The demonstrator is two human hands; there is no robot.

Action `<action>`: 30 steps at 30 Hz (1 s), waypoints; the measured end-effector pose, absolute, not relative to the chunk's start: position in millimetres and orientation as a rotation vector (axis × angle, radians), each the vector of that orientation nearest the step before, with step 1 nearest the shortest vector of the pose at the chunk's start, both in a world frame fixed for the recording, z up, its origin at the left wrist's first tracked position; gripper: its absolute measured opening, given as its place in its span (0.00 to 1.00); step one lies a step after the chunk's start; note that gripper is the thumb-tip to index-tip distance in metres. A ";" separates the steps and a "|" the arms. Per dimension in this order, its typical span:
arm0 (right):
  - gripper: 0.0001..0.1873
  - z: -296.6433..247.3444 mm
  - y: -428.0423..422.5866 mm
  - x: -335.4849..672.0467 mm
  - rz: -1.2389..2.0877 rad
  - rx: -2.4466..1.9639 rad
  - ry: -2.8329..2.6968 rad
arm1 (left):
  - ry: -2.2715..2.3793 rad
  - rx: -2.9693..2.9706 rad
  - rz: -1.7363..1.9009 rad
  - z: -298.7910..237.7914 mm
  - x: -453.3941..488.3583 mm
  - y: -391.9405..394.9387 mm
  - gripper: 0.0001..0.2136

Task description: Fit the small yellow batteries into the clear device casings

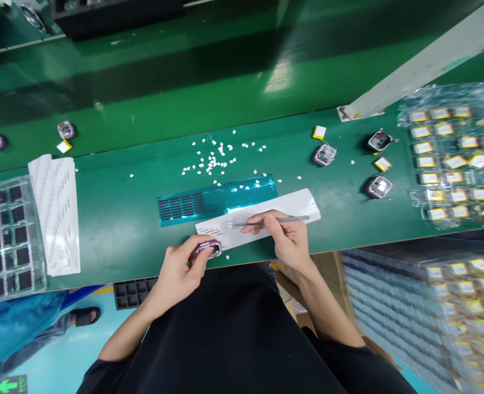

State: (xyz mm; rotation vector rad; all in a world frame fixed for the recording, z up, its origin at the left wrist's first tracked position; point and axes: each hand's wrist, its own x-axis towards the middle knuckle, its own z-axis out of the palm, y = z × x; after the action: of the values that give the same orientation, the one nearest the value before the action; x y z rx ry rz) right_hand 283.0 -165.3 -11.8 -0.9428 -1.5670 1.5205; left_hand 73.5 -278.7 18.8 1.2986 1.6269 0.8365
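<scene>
A purple case (216, 250) is pinched by the left hand (185, 269) — tweezers (245, 224) are pinched by the right hand (290, 241), over a white sheet (242, 236).

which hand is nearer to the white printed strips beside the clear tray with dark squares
Left. The left hand, holding a purple-rimmed device, is right of the strips; the right hand, holding tweezers, is farther right, over the white sheet.

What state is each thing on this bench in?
Left hand: gripping purple device
Purple device: open, innards showing
Right hand: holding tweezers
Tweezers: over white sheet; tip gap unclear
White sheet: laid out, partly under right hand
Blue film: laid out, dark strips at one end
White bits: scattered
</scene>
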 end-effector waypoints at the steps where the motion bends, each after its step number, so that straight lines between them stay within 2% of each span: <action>1: 0.19 -8.2 -169.3 279.6 1.533 -0.930 -1.508 | 1.565 1.182 0.866 22.3 74.0 -276.8 0.11; 8: 0.21 19.0 -188.3 259.2 1.710 -0.850 -1.420 | 1.127 0.826 1.021 28.9 82.6 -266.0 0.18; 21: 0.17 30.7 -200.9 260.2 1.417 -0.889 -1.499 | 1.161 0.736 1.225 33.9 96.8 -269.9 0.16; 30: 0.17 26.4 -196.0 260.3 1.428 -0.844 -1.567 | 1.159 0.713 1.266 31.5 102.9 -272.5 0.18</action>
State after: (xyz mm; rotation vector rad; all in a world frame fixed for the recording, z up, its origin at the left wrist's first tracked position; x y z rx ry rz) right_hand 260.3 -196.0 26.4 -0.8438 -1.5673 1.4280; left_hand 102.9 -272.5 31.5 0.7129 1.1586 1.2659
